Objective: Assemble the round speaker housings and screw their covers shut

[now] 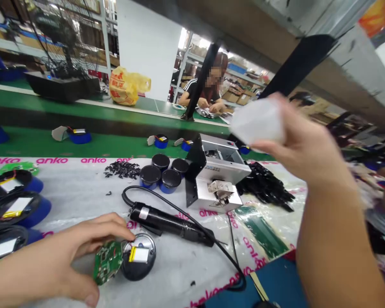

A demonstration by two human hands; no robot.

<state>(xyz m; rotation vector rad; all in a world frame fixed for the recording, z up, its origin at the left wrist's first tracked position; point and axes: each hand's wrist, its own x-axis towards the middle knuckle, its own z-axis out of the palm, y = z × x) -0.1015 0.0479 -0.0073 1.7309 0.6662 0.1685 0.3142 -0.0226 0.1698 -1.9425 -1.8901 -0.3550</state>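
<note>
My left hand [80, 252] is curled around a green circuit board [108, 262], which stands tilted between thumb and fingers. My index fingertip reaches the rim of a round black housing [140, 267], beside the board. A small battery with yellow tape [139, 254] lies inside that housing. Raised at the right, my right hand [303, 139] grips a white, smooth-looking piece [258, 121]; motion blur hides its exact kind. A black electric screwdriver [173, 223] with a cable lies just beyond the housing.
A metal screw feeder [218, 171] stands mid-table, with black-topped blue round units [170, 179] and small black parts [122, 169] to its left. Black strips [265, 184] are piled to its right. Open units [19, 207] line the left edge. A person [208, 90] sits across the green conveyor [115, 143].
</note>
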